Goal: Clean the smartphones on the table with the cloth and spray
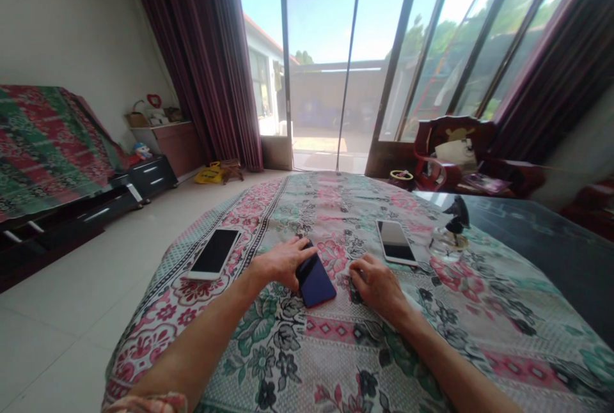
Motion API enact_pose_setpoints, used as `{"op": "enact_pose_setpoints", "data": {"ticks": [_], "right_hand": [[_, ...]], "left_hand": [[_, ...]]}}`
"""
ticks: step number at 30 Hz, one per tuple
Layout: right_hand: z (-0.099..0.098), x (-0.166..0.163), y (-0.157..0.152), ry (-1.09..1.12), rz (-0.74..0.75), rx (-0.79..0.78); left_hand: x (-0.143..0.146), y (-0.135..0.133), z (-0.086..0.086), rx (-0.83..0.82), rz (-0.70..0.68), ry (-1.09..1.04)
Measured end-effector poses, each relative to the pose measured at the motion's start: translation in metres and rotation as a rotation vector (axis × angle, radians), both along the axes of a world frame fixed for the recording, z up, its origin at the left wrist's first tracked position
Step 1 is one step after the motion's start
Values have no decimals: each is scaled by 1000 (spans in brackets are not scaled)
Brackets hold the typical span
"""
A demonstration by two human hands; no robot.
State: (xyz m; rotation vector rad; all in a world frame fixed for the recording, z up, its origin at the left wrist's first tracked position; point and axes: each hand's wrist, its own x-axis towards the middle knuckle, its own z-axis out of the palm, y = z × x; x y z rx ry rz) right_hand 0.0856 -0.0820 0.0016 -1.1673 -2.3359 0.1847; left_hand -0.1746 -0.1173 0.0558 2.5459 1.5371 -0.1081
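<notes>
A dark blue phone lies face up on the floral tablecloth in front of me. My left hand rests on its left edge, fingers curled over the top corner. My right hand lies on the cloth just right of that phone, fingers bent, with nothing seen in it. A white phone lies to the left of my left hand. Another white phone lies beyond my right hand.
A small clear spray bottle with a black top lies at the right, near the cloth's edge on the dark glass table. Beyond are a wooden chair, glass doors, curtains and a low cabinet at the left wall.
</notes>
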Motion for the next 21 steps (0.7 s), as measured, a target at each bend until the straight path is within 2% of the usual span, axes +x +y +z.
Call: {"op": "enact_pose_setpoints", "data": {"ticks": [8,10,16,21], "right_hand": [[-2,1,1,4,17,6],[-1,1,1,8,23,8],[2,1,-1,37,31,-11],[6,2,-2,59,49,-51]], "left_hand": [[34,-3,-2,48,-260,0],[37,-5,-1,68,-242,-28],[42,-6,-1,155,-62,-87],[38,-4,-9,95,-124,-210]]}}
